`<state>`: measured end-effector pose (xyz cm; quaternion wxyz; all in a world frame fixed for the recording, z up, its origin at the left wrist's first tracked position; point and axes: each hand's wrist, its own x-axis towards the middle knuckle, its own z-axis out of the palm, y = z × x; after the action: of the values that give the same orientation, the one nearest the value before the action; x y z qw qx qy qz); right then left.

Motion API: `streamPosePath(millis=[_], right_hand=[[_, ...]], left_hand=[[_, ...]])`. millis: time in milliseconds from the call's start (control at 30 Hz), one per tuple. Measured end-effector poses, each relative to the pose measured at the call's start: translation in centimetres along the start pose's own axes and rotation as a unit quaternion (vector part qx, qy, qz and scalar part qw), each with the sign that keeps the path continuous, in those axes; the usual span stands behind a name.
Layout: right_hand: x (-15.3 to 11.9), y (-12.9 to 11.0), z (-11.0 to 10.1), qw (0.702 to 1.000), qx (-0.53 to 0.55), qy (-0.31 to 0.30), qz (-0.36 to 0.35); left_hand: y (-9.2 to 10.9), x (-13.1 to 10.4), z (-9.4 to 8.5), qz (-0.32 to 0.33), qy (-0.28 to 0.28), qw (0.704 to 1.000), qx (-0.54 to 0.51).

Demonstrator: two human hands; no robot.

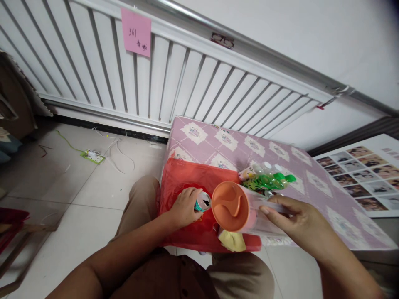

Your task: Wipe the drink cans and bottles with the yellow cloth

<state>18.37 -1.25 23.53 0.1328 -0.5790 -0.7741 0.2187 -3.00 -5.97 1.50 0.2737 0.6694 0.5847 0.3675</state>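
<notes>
My left hand (186,206) is wrapped round a drink can (203,202) with a teal side and an open tab hole, over a red plastic bag (187,178). In my right hand (293,214) is the handle of a clear plastic pitcher (258,209). Its orange lid (230,206) points left toward the can, and the pitcher lies tilted on its side. A folded yellow cloth (232,241) sits just below the lid. Behind the pitcher lie several clear bottles with green labels (268,181).
The bag lies on a low surface with a purple patterned cover (258,147). A white radiator (187,79) with a pink note (136,32) runs behind it. A green power strip (92,156) with cables is on the floor at left. A photo board (364,174) leans at right.
</notes>
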Motion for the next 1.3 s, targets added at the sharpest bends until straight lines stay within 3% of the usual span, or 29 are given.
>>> streamPosePath(millis=[1300], right_hand=[[0.57,0.98,-0.03,0.999,-0.026,-0.026,-0.006]], left_hand=[[0.05,-0.12,-0.36,-0.004,-0.005,1.0,0.004]])
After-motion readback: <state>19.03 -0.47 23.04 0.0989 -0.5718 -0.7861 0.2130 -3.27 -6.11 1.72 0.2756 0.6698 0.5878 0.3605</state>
